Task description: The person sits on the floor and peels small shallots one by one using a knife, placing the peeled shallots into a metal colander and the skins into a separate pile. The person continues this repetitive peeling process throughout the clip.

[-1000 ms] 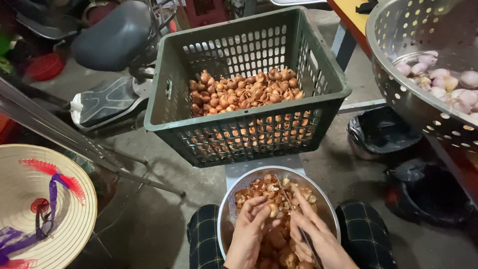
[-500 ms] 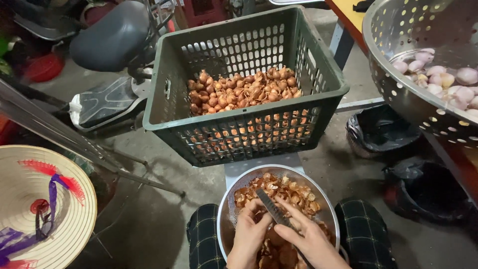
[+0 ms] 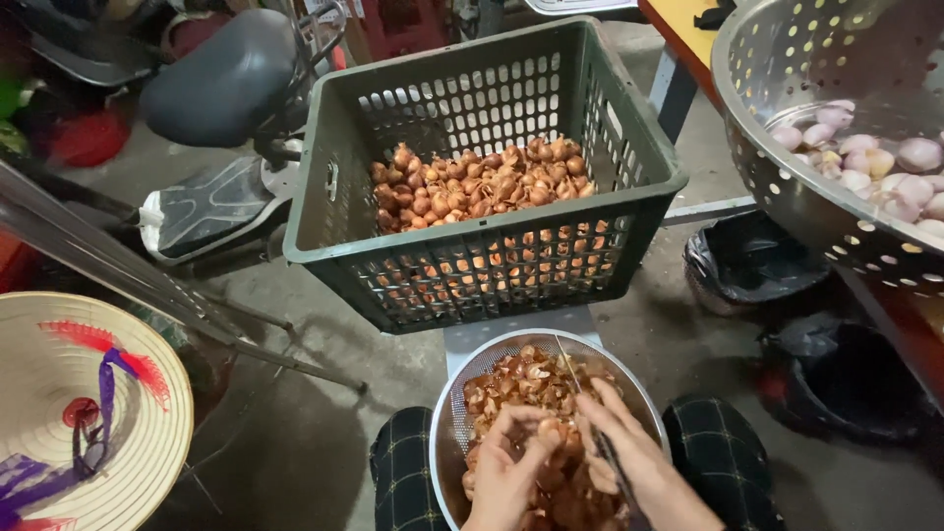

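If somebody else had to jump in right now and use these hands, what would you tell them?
Left hand: pinches one shallot over the bowl in the lap.
Right hand: grips a small knife, blade pointing up and away, beside that shallot.
Bowl: full of brown skins and shallots.
Green crate just ahead: partly full of unpeeled shallots.
Metal colander, upper right: holds peeled, pale pink shallots.
Done: judging by the colander, a batch is peeled.
Left: the one in hand, and seemingly everything in the crate.
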